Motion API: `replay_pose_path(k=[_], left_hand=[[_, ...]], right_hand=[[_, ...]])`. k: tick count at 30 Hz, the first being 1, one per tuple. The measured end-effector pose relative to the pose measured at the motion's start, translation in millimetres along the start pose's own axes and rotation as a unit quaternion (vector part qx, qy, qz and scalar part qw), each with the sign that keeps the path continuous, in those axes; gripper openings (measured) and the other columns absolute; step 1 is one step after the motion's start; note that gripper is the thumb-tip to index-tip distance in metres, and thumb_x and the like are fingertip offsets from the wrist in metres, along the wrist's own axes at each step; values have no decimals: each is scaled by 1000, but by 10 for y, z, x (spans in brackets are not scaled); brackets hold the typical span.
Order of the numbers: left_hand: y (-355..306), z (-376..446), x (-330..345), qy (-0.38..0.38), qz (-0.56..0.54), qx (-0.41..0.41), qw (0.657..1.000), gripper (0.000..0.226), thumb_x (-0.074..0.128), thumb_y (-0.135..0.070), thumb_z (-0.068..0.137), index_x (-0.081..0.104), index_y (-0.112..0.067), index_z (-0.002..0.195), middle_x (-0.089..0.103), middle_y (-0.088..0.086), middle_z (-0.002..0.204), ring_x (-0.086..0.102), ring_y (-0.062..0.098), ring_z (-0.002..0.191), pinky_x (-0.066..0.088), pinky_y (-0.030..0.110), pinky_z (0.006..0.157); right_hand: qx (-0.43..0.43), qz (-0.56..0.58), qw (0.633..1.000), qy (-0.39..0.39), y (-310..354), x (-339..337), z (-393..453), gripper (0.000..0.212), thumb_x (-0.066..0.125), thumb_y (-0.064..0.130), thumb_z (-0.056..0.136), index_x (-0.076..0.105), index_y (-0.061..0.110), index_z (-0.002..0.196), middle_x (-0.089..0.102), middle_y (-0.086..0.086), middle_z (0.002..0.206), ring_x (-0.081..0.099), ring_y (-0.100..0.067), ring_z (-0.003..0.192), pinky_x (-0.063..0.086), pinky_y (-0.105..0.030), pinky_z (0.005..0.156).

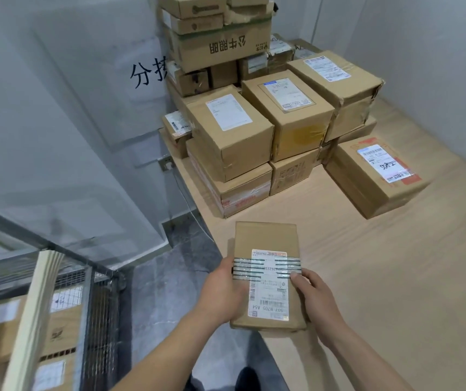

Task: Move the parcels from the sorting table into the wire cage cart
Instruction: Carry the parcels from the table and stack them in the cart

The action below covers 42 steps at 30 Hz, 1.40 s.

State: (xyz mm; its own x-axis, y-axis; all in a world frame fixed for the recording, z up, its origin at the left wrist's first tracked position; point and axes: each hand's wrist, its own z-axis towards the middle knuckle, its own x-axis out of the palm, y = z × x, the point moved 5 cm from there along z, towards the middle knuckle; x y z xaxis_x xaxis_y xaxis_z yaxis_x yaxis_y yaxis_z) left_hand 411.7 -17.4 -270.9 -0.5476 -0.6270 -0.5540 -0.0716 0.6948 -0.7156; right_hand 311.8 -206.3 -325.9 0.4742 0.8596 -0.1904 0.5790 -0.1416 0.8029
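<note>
Cardboard parcel (267, 275), flat, white label and striped tape across its top — gripped at its left edge by the left hand (220, 289) and at its right edge by the right hand (315, 294), fingers curled around it, at the near left corner of the sorting table (395, 277). Stacked boxes (257, 117) fill the table's far end, several layers high; one low box (373, 176) sits apart on the right. Wire cage cart (96, 306), lower left — holds labelled cardboard boxes (59, 314).
</note>
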Motion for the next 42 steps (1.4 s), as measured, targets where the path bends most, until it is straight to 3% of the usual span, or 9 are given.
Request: replay_pose_path(k=[5,14,19,22,26,29,32,38,42], left_hand=[[90,-33,29,-6,-11,-18,1000,44,56,-15,94,51,-29,135,68,-11,117,64,12,102,52,23,83],[363,-203,-163,-17,-65,-53,996,42,59,-15,89,53,-25,129,66,-13,106,65,13,99,55,30,83],[772,-446,-570,-37,-106,-68,991,41,58,-11,88,59,-27,126,70,-15,105,67,10,96,57,32,86],[1058,-651,-944,-54,-125,-66,989,45,62,-8,88,59,-28,128,71,-17,104,69,7,94,57,27,83],[1417,-970,-1546,-100,-139,-40,984,55,68,-13,84,56,-33,133,71,-18,111,69,6,100,56,40,93],[1642,-1231,-2016,-134,-147,-26,980,50,69,-24,79,56,-45,123,71,-21,112,68,4,102,56,40,94],[1866,-1511,-2446,-169,-151,-17,974,50,69,-27,80,54,-46,124,69,-21,115,66,3,107,54,39,98],[2277,-2091,-3136,-255,-101,-25,961,47,67,-24,91,56,-32,136,65,-23,113,63,-2,97,53,30,94],[2546,-2390,-3416,-289,-16,-51,956,54,61,-34,96,45,-28,148,56,-11,140,54,10,122,45,32,104]], right_hand=[[-2,17,999,27,7,56,10,16,61,27,100,73,19,106,79,3,99,74,-19,95,56,-43,92],[-1,2,998,56,-108,342,-103,23,60,40,98,61,24,114,76,3,107,72,-16,99,54,-43,93],[-16,16,992,126,4,825,-360,20,63,25,98,58,21,116,78,0,100,74,-11,82,54,-29,71],[-36,6,983,182,172,1217,-560,32,72,22,89,56,21,117,78,-5,96,73,-16,73,53,-27,56],[-69,-14,970,234,448,1799,-824,69,78,31,69,49,34,131,76,-8,110,74,-27,96,59,-48,72],[-103,-43,957,269,675,2273,-1076,72,75,33,68,46,42,134,77,-2,106,73,-22,95,57,-41,72],[-131,-72,947,285,855,2718,-1323,75,76,37,67,46,44,135,77,2,107,70,-20,105,54,-50,88],[-178,-94,926,320,1099,3490,-1811,88,80,50,56,49,36,138,77,3,108,72,-14,101,52,-33,77],[-194,-109,911,346,1171,3896,-1982,94,77,55,49,50,35,137,78,3,106,74,-16,97,53,-31,74]])
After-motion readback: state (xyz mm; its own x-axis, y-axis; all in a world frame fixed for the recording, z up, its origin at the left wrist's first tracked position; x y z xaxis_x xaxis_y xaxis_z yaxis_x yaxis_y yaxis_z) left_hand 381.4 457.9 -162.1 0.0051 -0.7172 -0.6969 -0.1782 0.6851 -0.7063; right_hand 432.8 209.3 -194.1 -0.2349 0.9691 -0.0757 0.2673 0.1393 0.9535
